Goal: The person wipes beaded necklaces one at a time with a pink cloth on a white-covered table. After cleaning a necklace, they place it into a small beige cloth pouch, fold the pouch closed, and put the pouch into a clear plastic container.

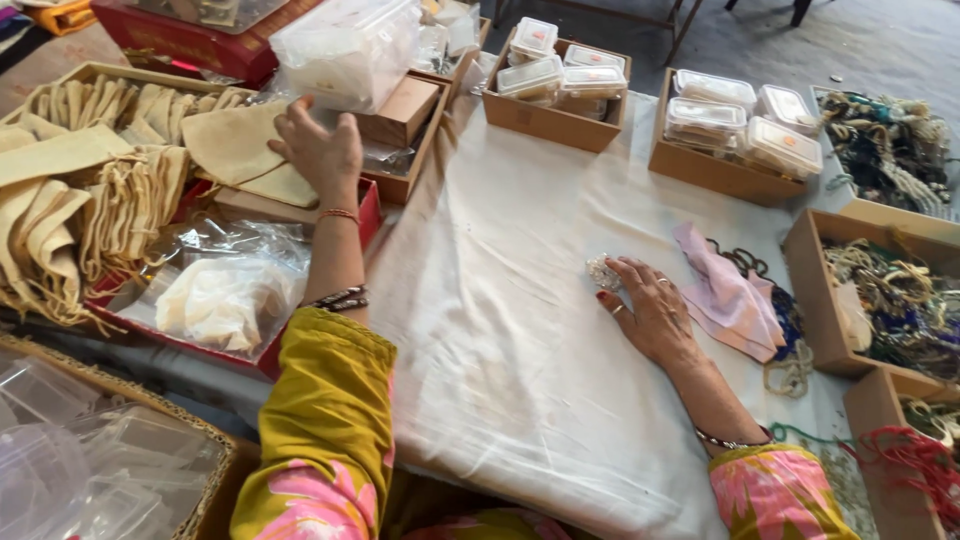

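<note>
Leftmost, well to the left of the white cloth that covers the counter, a shallow box holds rows of beige drawstring pouches, and a wicker basket at the near corner carries clear plastic lids and tubs. The left hand reaches away from the cloth's left edge, fingers spread and grip open, resting on one flat beige pouch that lies over a red tray; nothing is pinched yet. Below it a clear bag of pale fabric sits in the same tray. Since the pouch lies loose on stacked boxes, a careless pull could probably drag it against the clear plastic box just beyond and tip that. On the cloth itself, right of its middle, the right hand lies palm down, fingers loosely open, fingertips touching a small sparkling jewellery piece. It is pressed, not gripped, so a sideways nudge might slide it across the cloth. At the cloth's far edge, two cardboard trays hold small clear lidded cases. Right of the cloth lie a pink cloth and open boxes of tangled bead necklaces.
</note>
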